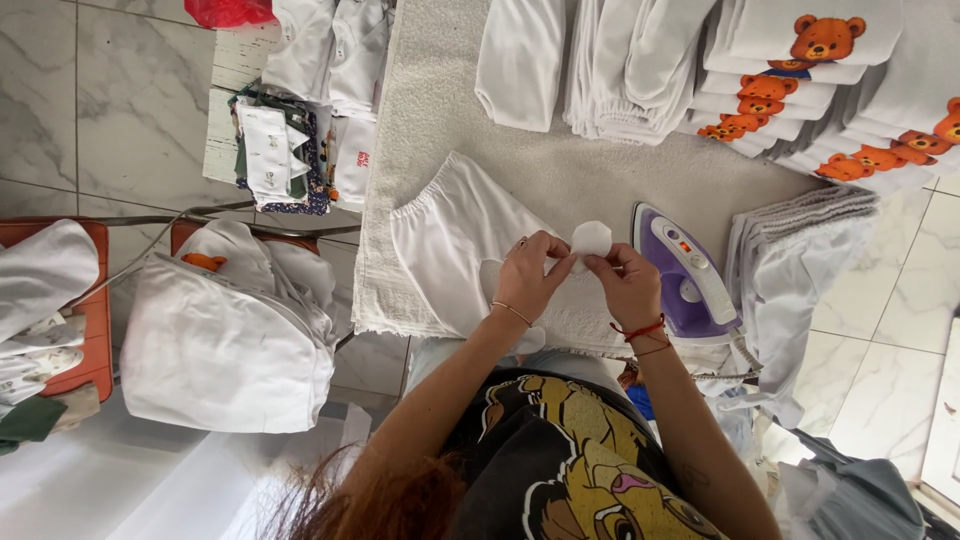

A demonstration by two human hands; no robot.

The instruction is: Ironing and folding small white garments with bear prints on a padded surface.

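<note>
My left hand and my right hand meet over the ironing table and pinch a small round white fabric patch between their fingertips. Under them lies a pair of white elastic-waist baby pants, spread flat on the pale towel-covered board. A purple and white steam iron rests flat just right of my right hand. A thin bracelet is on my left wrist, red strings on the right.
Folded white garments and stacks with orange bear prints line the far edge. A grey-white pile hangs at the right. Left of the board stand a heap of white clothes, an orange chair and a shelf of small clothes.
</note>
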